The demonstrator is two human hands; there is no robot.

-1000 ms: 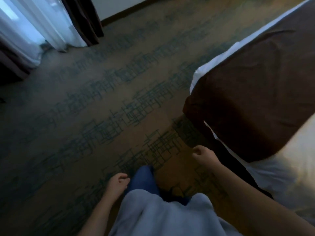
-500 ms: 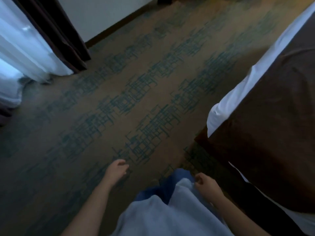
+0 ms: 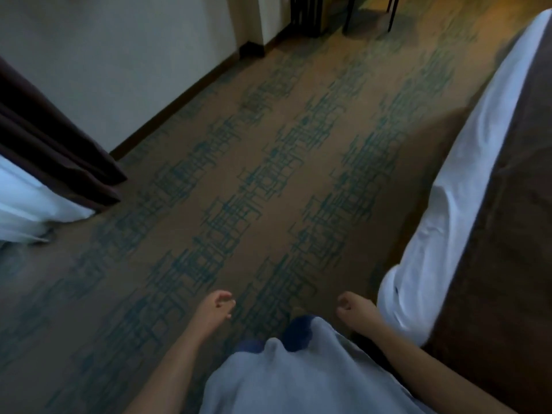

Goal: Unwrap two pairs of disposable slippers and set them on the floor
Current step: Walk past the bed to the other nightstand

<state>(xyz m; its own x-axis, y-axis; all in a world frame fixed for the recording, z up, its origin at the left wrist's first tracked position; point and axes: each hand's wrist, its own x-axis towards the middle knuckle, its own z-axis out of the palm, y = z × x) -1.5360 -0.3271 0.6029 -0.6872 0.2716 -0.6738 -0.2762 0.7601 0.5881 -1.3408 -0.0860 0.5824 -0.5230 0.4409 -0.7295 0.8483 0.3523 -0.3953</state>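
No slippers or wrappers show in the head view. My left hand (image 3: 216, 306) hangs low at the centre-left, fingers loosely curled, holding nothing. My right hand (image 3: 354, 309) hangs at the centre-right, close to the bed's corner, fingers also loosely curled and empty. Below both hands are my grey shirt (image 3: 283, 377) and blue trousers (image 3: 298, 333). Under them lies the brown carpet with a teal pattern (image 3: 254, 189).
A bed with a white sheet (image 3: 442, 234) and dark brown runner (image 3: 507, 249) fills the right side. Dark curtains (image 3: 50, 144) and a white sheer curtain (image 3: 27, 210) hang at the left. A wall with a dark skirting board (image 3: 167, 106) runs along the back left; dark furniture legs (image 3: 307, 16) stand at the far top.
The view has swung up and to the right along the carpet, showing more wall and far furniture. Both hands have stayed low and empty; the right hand has moved off my shirt.
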